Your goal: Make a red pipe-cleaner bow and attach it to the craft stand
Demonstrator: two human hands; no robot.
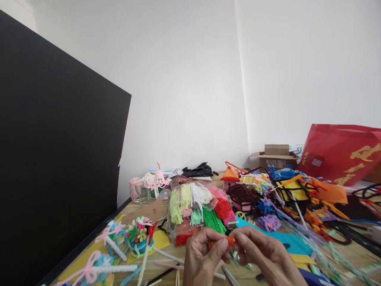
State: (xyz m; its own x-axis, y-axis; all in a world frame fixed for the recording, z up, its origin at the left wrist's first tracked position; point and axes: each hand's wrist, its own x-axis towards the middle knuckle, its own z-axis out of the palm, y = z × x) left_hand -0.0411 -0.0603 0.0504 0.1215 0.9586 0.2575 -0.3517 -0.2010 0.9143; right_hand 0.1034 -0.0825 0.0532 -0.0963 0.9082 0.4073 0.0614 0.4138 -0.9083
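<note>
Low in the middle of the head view, my left hand (pixel 204 254) and my right hand (pixel 263 252) meet fingertip to fingertip. Both pinch a short orange fuzzy pipe cleaner piece (pixel 229 241) between thumbs and fingers. Just behind the hands lies a clear bag of pipe cleaners (pixel 199 210) in green, white, pink and red. A metal blade tip, maybe scissors (pixel 229 276), lies on the wooden table (pixel 166 248) under my hands.
A large black board (pixel 56 159) leans along the left. Pipe-cleaner flowers and bows (pixel 131 238) lie at front left. A heap of coloured craft pieces (pixel 297 202) fills the right, with a red bag (pixel 342 153) and a cardboard box (pixel 275 157) behind.
</note>
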